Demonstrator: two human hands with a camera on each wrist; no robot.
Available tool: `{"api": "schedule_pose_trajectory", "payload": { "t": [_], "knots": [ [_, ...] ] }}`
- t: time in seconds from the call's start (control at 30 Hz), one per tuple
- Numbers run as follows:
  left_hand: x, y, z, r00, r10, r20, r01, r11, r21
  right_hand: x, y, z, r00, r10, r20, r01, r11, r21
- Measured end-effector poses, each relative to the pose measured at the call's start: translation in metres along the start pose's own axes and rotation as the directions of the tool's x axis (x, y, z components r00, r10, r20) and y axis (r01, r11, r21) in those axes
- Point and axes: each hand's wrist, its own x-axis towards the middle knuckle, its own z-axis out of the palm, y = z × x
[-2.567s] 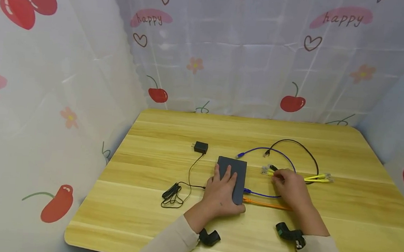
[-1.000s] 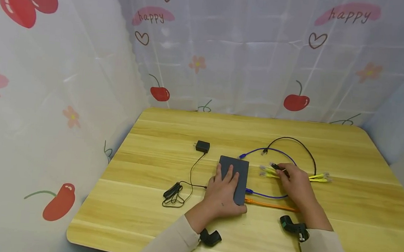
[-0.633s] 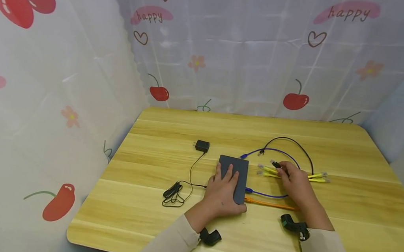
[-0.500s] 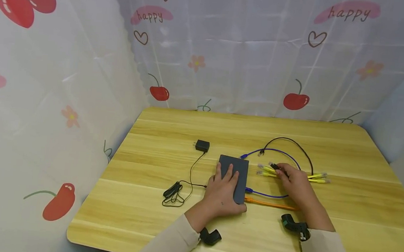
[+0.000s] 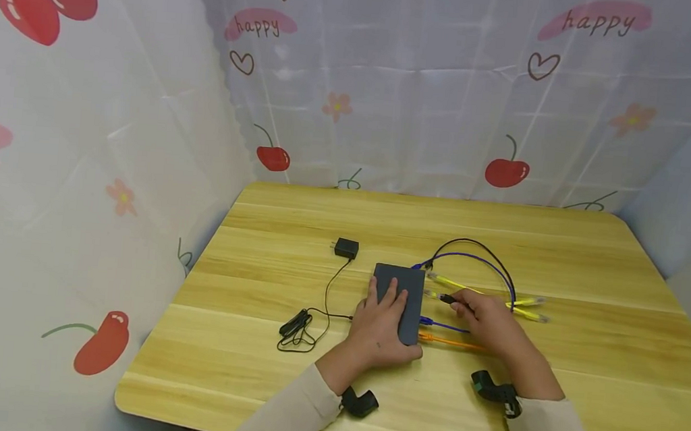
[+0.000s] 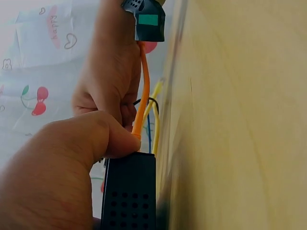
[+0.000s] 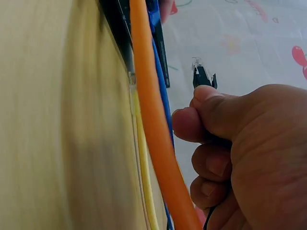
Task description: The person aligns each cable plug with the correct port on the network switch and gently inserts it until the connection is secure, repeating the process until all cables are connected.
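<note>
My left hand (image 5: 375, 333) lies with its fingers spread across the top of a dark network switch (image 5: 411, 283). Its thumb (image 6: 120, 136) reaches the corner beside an orange cable's plug, as the left wrist view shows. My right hand (image 5: 489, 321) pinches the black plug of a black network cable (image 7: 201, 75) between thumb and forefinger. The clear tip points toward the switch's right side, a short way off it. Plugged into that side are a blue cable (image 5: 452, 328) and the orange cable (image 5: 454, 343). The black cable's other end lies beyond, near the blue cable's free plug.
Two yellow network cables (image 5: 529, 314) lie under and around my right hand. A black power adapter (image 5: 346, 248) sits left of the switch, its bundled cord (image 5: 295, 326) running to the switch's left side. The wooden table (image 5: 247, 384) ends at a printed curtain (image 5: 407, 132).
My right hand has lifted the black plug off the yellow cables and brought it left, closer to the switch. The black and yellow cables have shifted left too. My left hand stays in place.
</note>
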Motion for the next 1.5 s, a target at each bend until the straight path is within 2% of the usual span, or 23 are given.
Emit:
{"api": "schedule_pose_trajectory", "payload": {
  "t": [0.23, 0.37, 0.63, 1.1, 1.5],
  "knots": [
    [0.000, -0.001, 0.000, 1.000, 0.006, -0.009, -0.006, 0.999, -0.041, 0.003, -0.006, 0.009, 0.996, -0.092, 0.003, 0.092, 0.996, -0.004],
    [0.000, -0.001, 0.000, 1.000, 0.013, -0.018, -0.014, 0.998, -0.054, 0.005, -0.009, 0.014, 0.993, -0.118, 0.013, 0.118, 0.993, -0.006],
    [0.000, -0.003, -0.002, 1.000, 0.015, -0.011, -0.016, 0.998, -0.064, 0.007, -0.011, 0.019, 0.993, -0.104, 0.052, 0.104, 0.995, 0.003],
    [0.000, -0.002, -0.003, 1.000, 0.021, -0.021, -0.022, 0.998, -0.051, 0.007, -0.012, 0.020, 0.994, -0.095, 0.047, 0.094, 0.995, 0.036],
    [0.000, -0.002, -0.004, 1.000, 0.029, -0.001, -0.029, 0.998, -0.048, 0.009, -0.011, 0.025, 0.995, -0.085, 0.060, 0.082, 0.995, 0.048]
  ]
}}
